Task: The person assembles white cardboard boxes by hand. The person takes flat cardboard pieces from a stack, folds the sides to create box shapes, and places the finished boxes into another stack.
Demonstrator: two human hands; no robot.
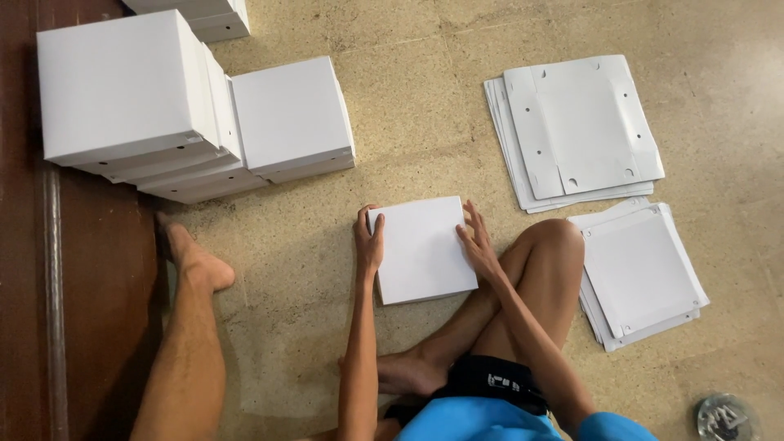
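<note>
While the person is sitting on the tan stone floor (425, 122), both hands are resting on a white box (423, 249) that is lying flat just ahead of the crossed legs. The left hand (369, 242) is lying along the box's left edge, fingers curled over the near-left corner and pressing on it. The right hand (478, 245) is spreading its fingers flat across the right edge, palm down, not closed around anything. The box is sitting squarely between the two hands, so neither is nearer; it is close to square, with its slightly longer side running away from the person and tilted a little clockwise.

A stack of finished white boxes (131, 90) is standing well apart at the upper left, against a dark wooden strip (24, 269), with a lower stack (292, 114) touching its right side. To the upper right a pile of flat cardboard blanks (584, 126) is lying unfolded (holes and notches showing), and a second pile of flat sheets (641, 273) is lying just beside the right knee (555, 241). A bare foot (192, 257) is stretching out toward the wooden strip.
</note>
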